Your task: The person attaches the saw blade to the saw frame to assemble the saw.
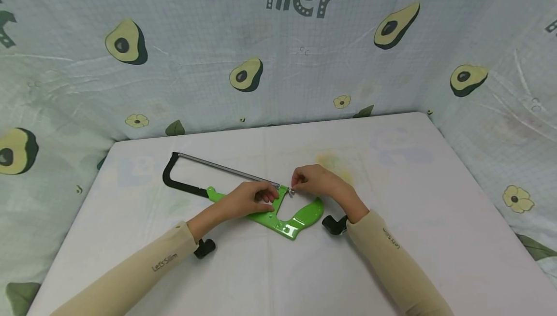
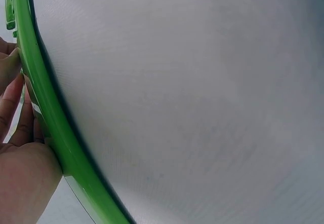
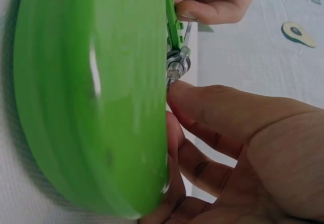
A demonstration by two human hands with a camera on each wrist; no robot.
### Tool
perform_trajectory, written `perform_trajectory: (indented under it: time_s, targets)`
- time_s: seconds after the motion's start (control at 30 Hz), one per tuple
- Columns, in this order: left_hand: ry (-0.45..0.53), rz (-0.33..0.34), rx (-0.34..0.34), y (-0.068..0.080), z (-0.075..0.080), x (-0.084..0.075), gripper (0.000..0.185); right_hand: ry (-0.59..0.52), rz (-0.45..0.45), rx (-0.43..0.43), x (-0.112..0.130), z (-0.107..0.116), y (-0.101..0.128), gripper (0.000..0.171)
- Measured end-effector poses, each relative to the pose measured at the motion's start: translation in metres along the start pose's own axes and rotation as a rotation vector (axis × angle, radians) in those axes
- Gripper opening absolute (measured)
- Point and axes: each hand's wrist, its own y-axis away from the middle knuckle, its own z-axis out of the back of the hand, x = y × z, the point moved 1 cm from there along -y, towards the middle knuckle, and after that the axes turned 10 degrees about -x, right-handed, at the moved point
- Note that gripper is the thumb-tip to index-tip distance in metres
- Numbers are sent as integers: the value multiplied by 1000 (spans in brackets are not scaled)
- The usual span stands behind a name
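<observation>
- Head view: a hacksaw (image 1: 243,195) lies flat on the tabletop (image 1: 391,258), nearer the far left corner than the right, its black front bow toward the far left, its green handle (image 1: 296,219) toward the near middle. The left hand (image 1: 250,200) rests on top of the handle end of the frame, fingers curled down over the green part. The right hand (image 1: 315,180) sits just to the right of it, fingertips pinched on the small metal nut (image 1: 290,191) where the blade meets the handle. Beige sleeves cover both forearms.
- Left wrist view: the green frame (image 2: 50,117) runs as a curved edge down the left side; the left hand (image 2: 20,158) is pressed against it, fingers (image 2: 11,102) bent along the frame. The white tabletop (image 2: 202,107) fills the remainder.
- Right wrist view: the green handle (image 3: 96,97) fills the left half. The nut (image 3: 177,64) and its threaded stud stick out at the handle's edge; a fingertip of the right hand (image 3: 233,133) touches the stud end, other fingers curled beneath. The left hand (image 3: 212,1) grips the frame at top.
</observation>
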Motion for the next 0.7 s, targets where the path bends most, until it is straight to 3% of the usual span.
perform_trajectory:
  time_s: [0.7]
  targets:
    - [10,-9,-11,1,-1,2,24,55,-5,-15,7,-1,0,7]
